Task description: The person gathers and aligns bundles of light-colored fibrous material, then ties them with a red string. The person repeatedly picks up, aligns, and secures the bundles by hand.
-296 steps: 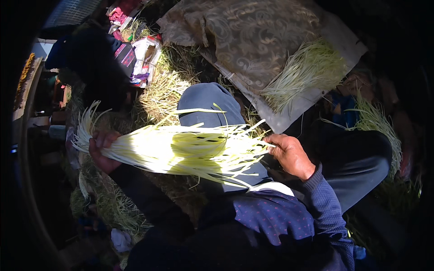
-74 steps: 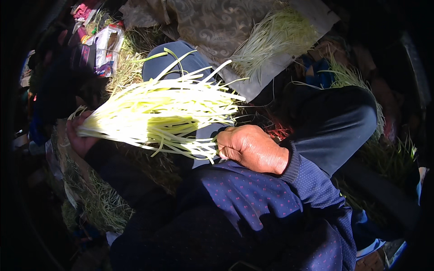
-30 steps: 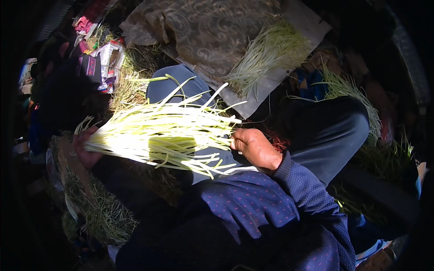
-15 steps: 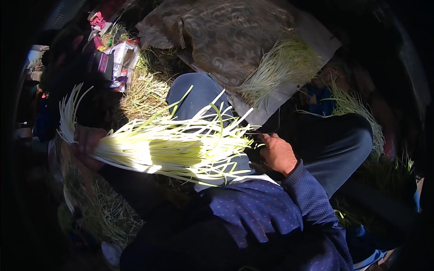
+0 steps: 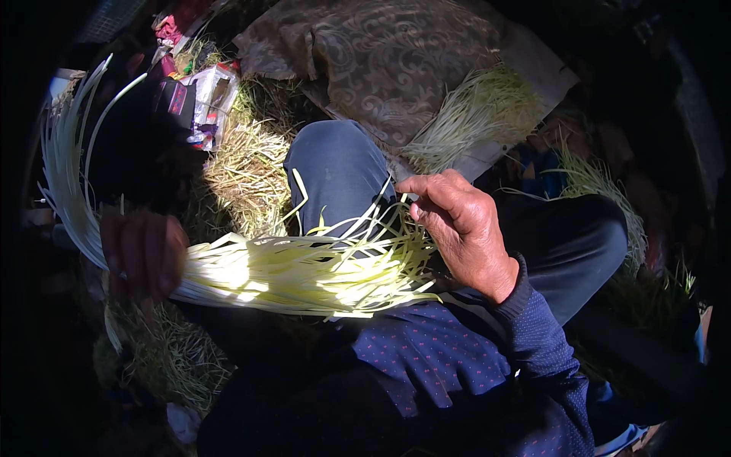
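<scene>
My left hand (image 5: 145, 255) is wrapped round a big bunch of blanched chives (image 5: 304, 274). White stem ends curve up past the hand on the left, and the pale yellow leaves spread right over my lap. My right hand (image 5: 468, 228) is raised over the leaf tips, its thumb and forefinger bent toward each other in a pinch. A thin leaf strand shows at these fingertips. The other right-hand fingers are curled behind and partly hidden.
Beyond my knee (image 5: 335, 164) lies a patterned brown cloth (image 5: 381, 68), with a pile of chives (image 5: 487, 114) at its right. Dry straw-like trimmings (image 5: 247, 183) cover ground left of the knee. More leaves (image 5: 601, 183) lie beside my other knee. A plastic package (image 5: 213, 95) sits at upper left.
My right hand has risen from beside the leaf tips and turned over. My left hand has come slightly nearer, and longer stem ends now stand out beyond it. The bunch has dropped lower.
</scene>
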A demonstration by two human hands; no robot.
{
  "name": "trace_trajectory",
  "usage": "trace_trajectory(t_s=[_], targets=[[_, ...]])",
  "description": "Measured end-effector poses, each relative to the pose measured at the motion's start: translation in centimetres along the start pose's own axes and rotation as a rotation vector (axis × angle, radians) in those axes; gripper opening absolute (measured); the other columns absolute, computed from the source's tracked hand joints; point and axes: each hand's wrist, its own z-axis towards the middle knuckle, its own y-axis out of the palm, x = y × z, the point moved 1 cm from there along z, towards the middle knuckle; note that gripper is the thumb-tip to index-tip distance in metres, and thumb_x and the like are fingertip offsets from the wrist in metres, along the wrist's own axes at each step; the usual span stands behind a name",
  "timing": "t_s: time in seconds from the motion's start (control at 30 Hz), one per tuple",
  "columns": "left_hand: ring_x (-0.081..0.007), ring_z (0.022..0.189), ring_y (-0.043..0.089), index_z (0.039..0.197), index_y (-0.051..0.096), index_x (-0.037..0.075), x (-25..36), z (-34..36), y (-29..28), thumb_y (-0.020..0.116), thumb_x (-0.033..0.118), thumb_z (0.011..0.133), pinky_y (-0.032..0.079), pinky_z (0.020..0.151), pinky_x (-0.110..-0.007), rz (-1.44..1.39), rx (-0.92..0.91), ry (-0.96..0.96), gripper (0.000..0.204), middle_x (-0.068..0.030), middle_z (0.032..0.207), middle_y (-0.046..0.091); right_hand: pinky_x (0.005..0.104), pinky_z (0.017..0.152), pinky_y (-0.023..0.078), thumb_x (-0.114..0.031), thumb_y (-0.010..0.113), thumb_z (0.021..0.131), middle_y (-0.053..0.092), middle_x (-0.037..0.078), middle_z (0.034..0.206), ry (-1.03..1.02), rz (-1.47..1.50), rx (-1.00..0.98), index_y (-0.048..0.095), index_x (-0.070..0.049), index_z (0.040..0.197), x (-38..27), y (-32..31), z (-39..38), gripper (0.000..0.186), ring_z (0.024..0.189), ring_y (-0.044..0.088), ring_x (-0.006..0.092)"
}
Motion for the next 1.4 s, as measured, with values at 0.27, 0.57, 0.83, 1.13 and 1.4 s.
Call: trace_trajectory(t_s=[0.27,0.57,0.83,1.13,1.4], targets=[[-0.0266,0.068,0.076,0.113,0.062,0.001,0.3,2.3,0.9,0.087,0.005,0.094,0.068,0.073,-0.045,-0.063,-0.274,-0.200,0.032,-0.0128,0.080,0.077,0.0486,0.091,0.059,-0.019,0.070,0.101,0.077,0.019,0.104,0.155,-0.234,-0.797,0.077,-0.008,0.127,0.9,0.5,-0.8,0.029,0.100,0.075,0.0382],[-0.0284,0.067,0.076,0.110,0.064,-0.002,-0.5,4.0,1.6,0.089,-0.001,0.089,0.069,0.077,-0.049,-0.154,-0.362,-0.316,0.033,-0.0164,0.079,0.076,0.0472,0.078,0.060,-0.004,0.072,0.092,0.070,0.015,0.102,0.024,-0.548,-0.368,0.075,-0.012,0.128,1.5,-1.0,0.8,0.037,0.091,0.074,0.0386],[-0.0290,0.060,0.072,0.103,0.065,-0.002,-1.3,5.6,2.9,0.086,-0.005,0.091,0.068,0.077,-0.050,-0.182,-0.481,-0.407,0.024,-0.0176,0.072,0.073,0.0443,0.067,0.057,-0.014,0.076,0.096,0.065,0.009,0.092,-0.219,-0.288,-0.443,0.075,-0.023,0.131,-1.3,5.2,1.3,0.036,0.079,0.072,0.0315],[-0.0271,0.058,0.070,0.100,0.064,-0.002,-2.7,5.8,3.5,0.085,-0.005,0.092,0.069,0.075,-0.048,-0.211,-0.451,-0.372,0.023,-0.0174,0.071,0.072,0.0471,0.065,0.057,-0.017,0.070,0.096,0.065,0.008,0.091,-0.195,-0.241,-0.526,0.072,-0.015,0.111,-0.2,6.0,-0.7,0.015,0.077,0.070,0.0356],[-0.0246,0.064,0.074,0.106,0.063,0.000,-1.7,6.2,2.6,0.087,0.002,0.093,0.069,0.077,-0.043,-0.064,-0.442,-0.324,0.027,-0.0139,0.075,0.075,0.0531,0.079,0.055,-0.016,0.068,0.100,0.070,0.017,0.095,0.048,-0.011,-0.384,0.066,-0.005,0.099,4.7,3.7,-3.0,0.011,0.094,0.070,0.0439]])
